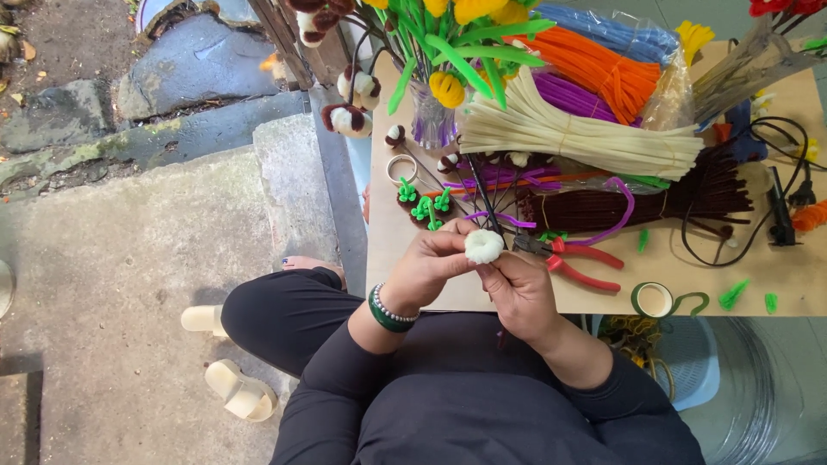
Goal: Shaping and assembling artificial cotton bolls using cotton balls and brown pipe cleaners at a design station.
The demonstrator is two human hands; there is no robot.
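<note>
I see my left hand (pixel 428 263) and right hand (pixel 517 288) both pinching the white puff (pixel 483 246), its dark wire (pixel 479 194) running toward 12 o'clock.

Head-worn view, steeply down, close.

Both hands, left hand (pixel 428 265) and right hand (pixel 519 288), meet with fingers pinched together.
</note>
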